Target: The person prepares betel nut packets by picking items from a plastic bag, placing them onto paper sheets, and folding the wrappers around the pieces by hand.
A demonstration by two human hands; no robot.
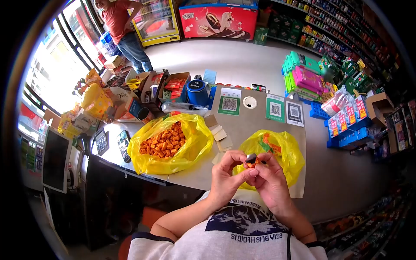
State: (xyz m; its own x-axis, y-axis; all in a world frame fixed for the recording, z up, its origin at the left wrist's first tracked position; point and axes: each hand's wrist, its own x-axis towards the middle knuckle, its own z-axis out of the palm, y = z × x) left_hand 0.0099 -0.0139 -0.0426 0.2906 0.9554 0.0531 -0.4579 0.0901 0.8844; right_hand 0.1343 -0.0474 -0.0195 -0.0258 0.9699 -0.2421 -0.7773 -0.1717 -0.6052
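Note:
Both my hands meet above the front edge of the counter. My left hand [229, 174] and my right hand [272, 180] pinch a small orange-and-black piece [251, 160] between their fingertips. Behind them lies a yellow plastic bag [292, 151] with a red and green print; my hands hide part of it. Further left, an open yellow bag [197, 138] is full of small orange-wrapped pieces [162, 142]. Small cardboard pieces [219, 133] lie between the two bags.
QR-code cards [229, 102], a blue canister [197, 92], snack boxes [175, 86], a phone [123, 145] and a calculator [101, 142] stand or lie on the counter [251, 119]. A person [125, 32] stands beyond, near a red freezer [219, 21].

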